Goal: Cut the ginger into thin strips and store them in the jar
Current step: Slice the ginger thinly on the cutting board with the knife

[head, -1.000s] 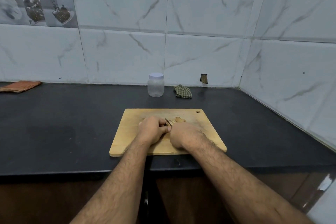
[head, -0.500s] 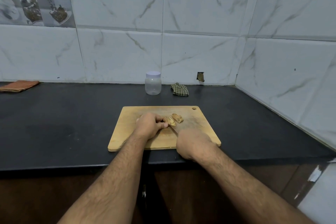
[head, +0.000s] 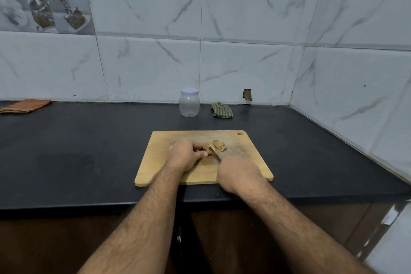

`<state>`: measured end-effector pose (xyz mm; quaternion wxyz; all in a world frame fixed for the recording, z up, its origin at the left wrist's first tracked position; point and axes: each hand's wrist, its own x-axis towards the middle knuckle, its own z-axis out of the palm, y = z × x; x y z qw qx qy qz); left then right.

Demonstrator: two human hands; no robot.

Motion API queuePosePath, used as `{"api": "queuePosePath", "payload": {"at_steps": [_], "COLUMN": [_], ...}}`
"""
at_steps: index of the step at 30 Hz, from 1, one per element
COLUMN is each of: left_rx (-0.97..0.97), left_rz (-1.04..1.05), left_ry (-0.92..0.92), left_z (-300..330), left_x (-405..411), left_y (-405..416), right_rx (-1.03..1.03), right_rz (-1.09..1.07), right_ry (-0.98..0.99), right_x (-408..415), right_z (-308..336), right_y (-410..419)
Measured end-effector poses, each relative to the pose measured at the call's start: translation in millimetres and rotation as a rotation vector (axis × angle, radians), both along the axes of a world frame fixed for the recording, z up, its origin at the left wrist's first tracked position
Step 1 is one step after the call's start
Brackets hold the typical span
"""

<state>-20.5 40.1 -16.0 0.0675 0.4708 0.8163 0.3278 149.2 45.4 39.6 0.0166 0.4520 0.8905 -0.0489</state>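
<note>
Ginger (head: 208,147) and knife (head: 215,153): no visible shift.

Black countertop (head: 89,153) below white marble-veined wall tiles (head: 244,18), dim light

A dim indoor kitchen scene with a cool, bluish-grey cast and soft, even light that throws no hard shadows. The matte black stone countertop (head: 73,153) reads very dark and swallows detail, while the white marble-patterned wall tiles (head: 255,18) are the brightest area, without glare. A glossy brown cabinet front (head: 364,227) at lower right carries pale, streaky reflections. The wide-angle lens bends straight tile lines near the edges and stretches the forearms toward the bottom. Fine detail is soft overall, with slight blur at the pale wooden cutting board (head: 249,158).
</note>
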Motion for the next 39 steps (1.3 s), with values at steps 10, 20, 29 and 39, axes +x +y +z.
{"api": "queuePosePath", "payload": {"at_steps": [10,20,29,39], "left_rx": [0.064,0.142,0.204,0.212], "left_rz": [0.005,-0.004,-0.006,-0.018], "left_ry": [-0.04,-0.223,-0.302,-0.258], "left_z": [0,-4,-3,0], "left_x": [1,-3,0,2], "left_y": [-1,2,0,-3], "right_rx": [-0.045,-0.252,-0.202,-0.106], "right_rz": [0.03,-0.078,-0.087,-0.022], "right_ry": [0.032,0.125,0.117,0.1], "right_x": [-11,-13,-5,-6], "right_z": [-1,-1,-1,-3], "right_y": [9,14,4,6]}}
